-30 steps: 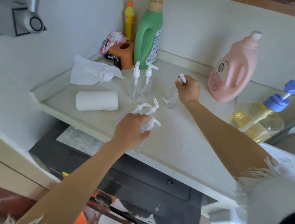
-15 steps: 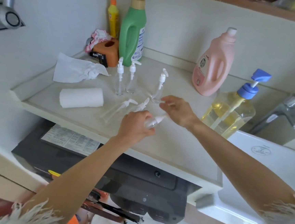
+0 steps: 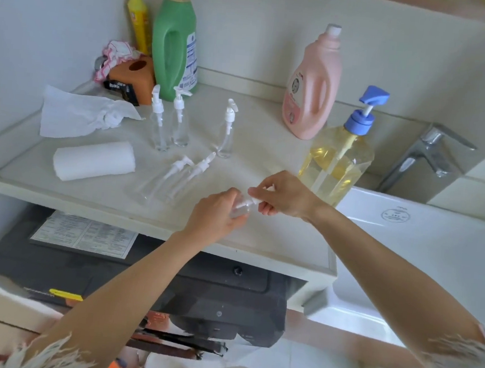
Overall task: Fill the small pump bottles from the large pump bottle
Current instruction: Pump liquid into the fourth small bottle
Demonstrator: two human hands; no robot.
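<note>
The small clear plastic pump bottle with a white pump head [image 3: 240,208] is held between both hands, just in front and to the left of the large clear pump bottle of yellow liquid with a blue pump [image 3: 337,160], which serves as the landmark here. The left hand [image 3: 218,212] curls round the small bottle's body from the near side, while the right hand [image 3: 285,195] pinches the white pump head with thumb and fingertips. The bottle's long axis lies tilted, body low toward the left hand, pump end up and right toward the right hand and the large bottle. I judge the coming move to be unscrewing that head, so the twist runs about this axis. The right hand is nearer the large bottle and would reach its pump first.

Two more small clear pump bottles [image 3: 174,178] lie on their sides on the pale tabletop [image 3: 281,158], left of the large bottle; three stand upright [image 3: 179,119] farther back-left of it.
</note>
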